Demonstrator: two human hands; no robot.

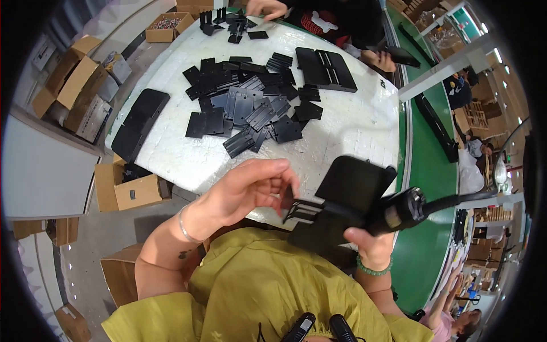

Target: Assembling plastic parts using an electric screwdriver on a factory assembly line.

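Observation:
Close to my body I have a folded-looking black plastic panel [354, 185] with a wide flat flap. My right hand [371, 246] grips its near right side, thumb on top and the other fingers hidden. Right over that hand lies a black cylindrical tool [397, 212] with a cord, like an electric screwdriver; whether the hand also holds it I cannot tell. At the panel's left end my left hand [259, 188] has curled fingers closed on a small black plate [289, 204], which touches the panel's slotted edge.
A pile of black plates [250, 105] covers the middle of the white table [165, 154]. Black panels lie at its left [141, 124] and far right [326, 69]. Across it, a co-worker's hand [268, 8] reaches toward small black parts. Cardboard boxes [134, 191] stand left; a green conveyor [424, 142] runs right.

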